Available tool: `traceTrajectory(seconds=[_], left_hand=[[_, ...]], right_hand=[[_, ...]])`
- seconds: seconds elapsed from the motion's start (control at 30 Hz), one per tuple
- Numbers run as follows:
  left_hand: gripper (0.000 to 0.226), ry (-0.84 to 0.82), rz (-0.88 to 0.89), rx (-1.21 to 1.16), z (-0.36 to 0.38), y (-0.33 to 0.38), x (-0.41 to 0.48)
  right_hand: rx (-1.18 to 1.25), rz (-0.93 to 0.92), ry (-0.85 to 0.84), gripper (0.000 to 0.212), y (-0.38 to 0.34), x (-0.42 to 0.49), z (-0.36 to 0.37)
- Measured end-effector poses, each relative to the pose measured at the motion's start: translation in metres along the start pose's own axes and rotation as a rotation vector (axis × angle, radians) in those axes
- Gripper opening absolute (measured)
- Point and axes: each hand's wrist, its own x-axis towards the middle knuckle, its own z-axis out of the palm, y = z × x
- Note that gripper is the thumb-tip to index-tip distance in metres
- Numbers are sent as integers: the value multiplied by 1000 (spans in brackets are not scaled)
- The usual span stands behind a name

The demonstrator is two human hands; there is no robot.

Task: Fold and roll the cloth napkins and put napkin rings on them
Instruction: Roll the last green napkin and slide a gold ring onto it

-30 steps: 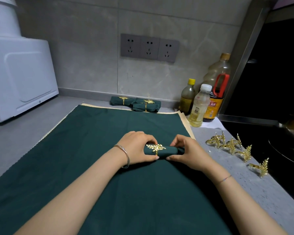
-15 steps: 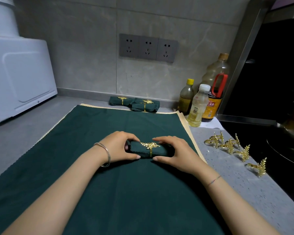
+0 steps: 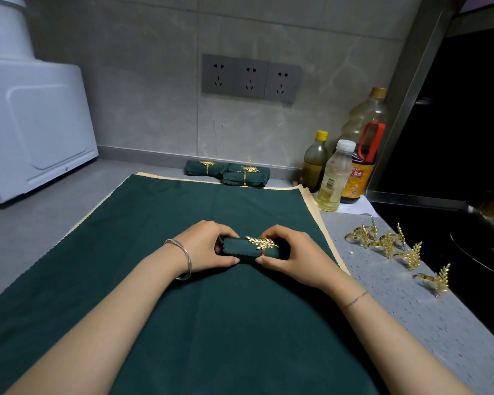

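A rolled dark green napkin (image 3: 240, 248) lies across the middle of a large green cloth (image 3: 160, 280) spread on the counter. A gold leaf napkin ring (image 3: 262, 244) sits around the roll, right of its middle. My left hand (image 3: 207, 246) grips the roll's left end. The right end is held by my right hand (image 3: 294, 256), with fingers curled over the top and the thumb at the front. Two finished rolled napkins (image 3: 228, 171) with gold rings lie against the back wall.
Several loose gold leaf rings (image 3: 394, 246) stand on the grey counter to the right. Three bottles (image 3: 334, 178) stand in the back right corner beside a black cooktop (image 3: 454, 238). A white appliance (image 3: 32, 124) stands at the back left.
Both hands have kept hold of the ringed roll and shifted it a little left, then back. The roll's scalloped edge now shows at the front left.
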Motion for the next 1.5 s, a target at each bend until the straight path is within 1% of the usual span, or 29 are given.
traceTrajectory(seconds=[0.1,0.17,0.23,0.3,0.33,0.4,0.47,0.67,0.8,0.93,1.13,1.2,1.27,1.37,1.43,1.5], left_hand=[[34,3,3,0,1,-2,1],[34,10,-3,-6,1,-5,1],[34,26,-22,-21,1,-9,1],[34,44,-46,-27,1,-12,2],[33,54,-54,-24,1,-13,2],[34,64,-60,-18,2,-14,3],[35,66,-61,-15,3,-14,3],[36,71,-68,-20,2,-14,2],[34,71,-64,-23,2,-13,2],[35,64,-55,-44,1,-13,2],[44,92,-63,-58,3,-14,4],[52,118,-99,-109,5,-14,4],[54,189,-173,-242,6,-13,5],[39,301,-291,-468,9,-11,7],[30,341,-334,-555,12,-11,9],[26,373,-358,-629,14,-9,13]], right_hand=[[8,12,-8,34,-2,-1,-1],[0,34,25,40,-2,-3,-3],[21,112,150,42,3,-6,-8],[69,220,284,35,10,-11,-14],[73,266,312,33,12,-12,-15],[82,326,308,28,14,-14,-14],[130,349,297,26,13,-14,-9],[159,403,346,26,15,-11,-4],[189,382,320,19,17,-11,-3],[243,364,281,19,19,-10,-5],[272,344,217,18,22,-11,-12],[266,330,237,17,21,-10,-11],[283,333,271,17,20,-10,-10],[354,365,275,23,16,-9,-5],[402,377,279,33,11,-7,-2],[454,381,296,40,6,-3,0]])
